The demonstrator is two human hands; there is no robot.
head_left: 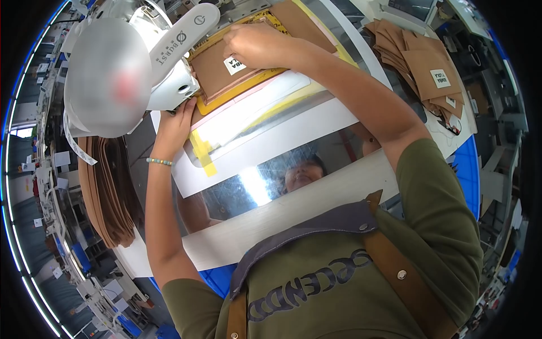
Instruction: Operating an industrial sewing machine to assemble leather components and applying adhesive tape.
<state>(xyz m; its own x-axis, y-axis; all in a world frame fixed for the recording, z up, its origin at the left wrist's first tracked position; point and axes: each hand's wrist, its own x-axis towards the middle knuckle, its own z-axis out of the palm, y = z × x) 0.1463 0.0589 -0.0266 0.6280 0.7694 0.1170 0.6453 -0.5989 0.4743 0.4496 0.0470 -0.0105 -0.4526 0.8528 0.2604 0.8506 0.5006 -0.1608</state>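
Across the desk [209, 248], a labelled pile [426, 62] right looks done, a stack [104, 192] left pending; the far brown piece [214, 79] has its label [232, 66], right hand [257, 46] on it, left hand [178, 121] apart, grips unclear.

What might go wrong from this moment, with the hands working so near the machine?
The left hand is beside the white machine, so it might be hurt if parts move. The white label, partly under the right hand, might shift crooked. The uneven pile of brown pieces might slide.
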